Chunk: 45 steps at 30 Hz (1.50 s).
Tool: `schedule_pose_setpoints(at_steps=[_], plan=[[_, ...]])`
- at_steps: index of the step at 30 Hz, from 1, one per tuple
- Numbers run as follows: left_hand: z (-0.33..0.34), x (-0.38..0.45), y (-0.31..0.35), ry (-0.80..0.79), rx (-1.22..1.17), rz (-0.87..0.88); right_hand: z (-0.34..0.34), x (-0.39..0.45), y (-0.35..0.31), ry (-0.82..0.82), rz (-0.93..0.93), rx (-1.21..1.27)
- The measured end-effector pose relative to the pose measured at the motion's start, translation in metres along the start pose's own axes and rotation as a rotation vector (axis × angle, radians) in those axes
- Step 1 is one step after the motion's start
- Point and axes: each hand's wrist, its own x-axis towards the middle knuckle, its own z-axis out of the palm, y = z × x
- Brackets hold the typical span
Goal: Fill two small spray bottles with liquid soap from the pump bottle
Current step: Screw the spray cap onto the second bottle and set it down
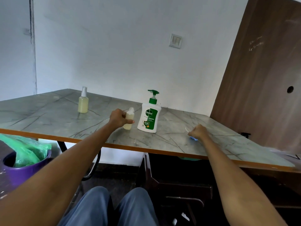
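Two spray bottles: one capped spray bottle point(83, 101) stands far left on the surface point(48, 115), filled with pale yellow soap; one open spray bottle point(129, 119) stands upright, its neck bare, just left of the pump bottle.
Pump bottle count: one white Dettol pump bottle point(149, 115), green pump head, upright near the middle of the surface.
Left hand: left hand point(118, 117) grips the open spray bottle from its left side, fingers curled round the body.
Right hand: right hand point(197, 131) is closed in a fist over a small blue piece point(193, 138), probably the sprayer cap; a thin white tube sticks out beside it.
Key relation: the open bottle's long axis is vertical and its mouth points up; the cap lies well to the right, beyond the pump bottle, so the right hand must likely cross leftward to it.
Progress: judged nearly finished; one bottle done, the second filled but uncapped.
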Motion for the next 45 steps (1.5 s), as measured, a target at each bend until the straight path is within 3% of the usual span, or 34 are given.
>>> schedule_pose_setpoints(at_steps=[6, 10, 14, 18, 21, 25, 33, 39, 45], plan=[[-0.002, -0.004, 0.0, -0.004, -0.018, -0.007, 0.015, 0.01, -0.006, 0.084, 0.045, -0.219], [-0.002, -0.005, -0.001, -0.003, -0.037, -0.012, 0.017, 0.013, -0.005, 0.156, 0.092, -0.213], [0.001, -0.005, -0.003, -0.002, -0.071, -0.007, 0.002, 0.008, -0.026, 0.355, 0.046, 0.012], [0.001, -0.006, -0.003, 0.008, -0.094, 0.0, -0.035, -0.003, -0.088, 0.469, -0.216, 0.462], [-0.008, -0.005, -0.007, 0.008, -0.095, -0.008, -0.052, -0.018, -0.139, 0.421, -0.416, 0.73], [-0.027, 0.001, -0.021, 0.021, -0.093, -0.016, -0.052, -0.037, -0.202, 0.257, -0.659, 0.835], [-0.042, 0.015, -0.046, 0.044, -0.094, -0.028, -0.009, -0.052, -0.268, -0.198, -0.884, 0.608], [-0.043, 0.03, -0.056, 0.055, -0.096, -0.023, 0.003, -0.051, -0.282, -0.111, -0.945, 0.227], [-0.041, 0.034, -0.06, 0.059, -0.092, -0.03, 0.009, -0.052, -0.288, -0.139, -0.947, 0.099]])
